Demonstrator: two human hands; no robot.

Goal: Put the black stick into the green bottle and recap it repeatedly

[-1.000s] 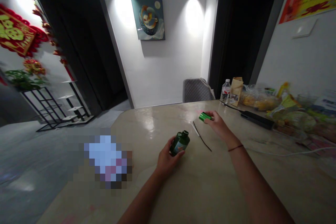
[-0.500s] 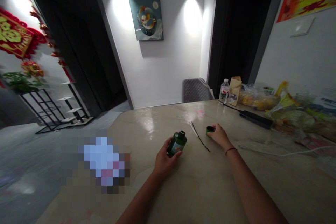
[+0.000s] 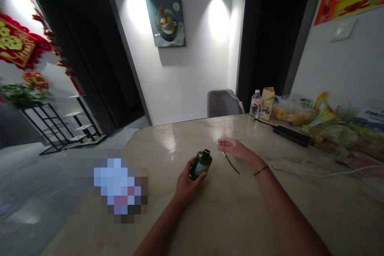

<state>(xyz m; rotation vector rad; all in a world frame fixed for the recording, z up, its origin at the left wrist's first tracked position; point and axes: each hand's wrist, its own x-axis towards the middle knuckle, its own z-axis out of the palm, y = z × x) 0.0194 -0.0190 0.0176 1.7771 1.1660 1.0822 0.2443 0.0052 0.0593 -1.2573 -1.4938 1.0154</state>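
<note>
My left hand (image 3: 186,181) is wrapped round a dark green bottle (image 3: 201,165) with a pale label. The bottle is tilted slightly, and its uncapped mouth faces up. To the right, my right hand (image 3: 235,149) is palm down with its fingers stretched out to the left. Its fingertips are over the far end of a thin black stick (image 3: 232,164) and a small white strip beside it. Whether the fingertips touch them, I cannot tell. The green cap is out of sight, perhaps behind or under my right hand.
On the marble-look table (image 3: 168,140), a water bottle (image 3: 255,104), paper bag (image 3: 267,103), black elongated device (image 3: 291,135) and plastic bags (image 3: 292,112) stand at the right. A white cable (image 3: 318,175) runs nearby. Beyond is a grey chair (image 3: 225,103). A pixelated patch covers something at left.
My right hand has moved left from where it held the green cap, and its fingers have straightened over the black stick. The cap no longer shows. My left hand still holds the bottle.
</note>
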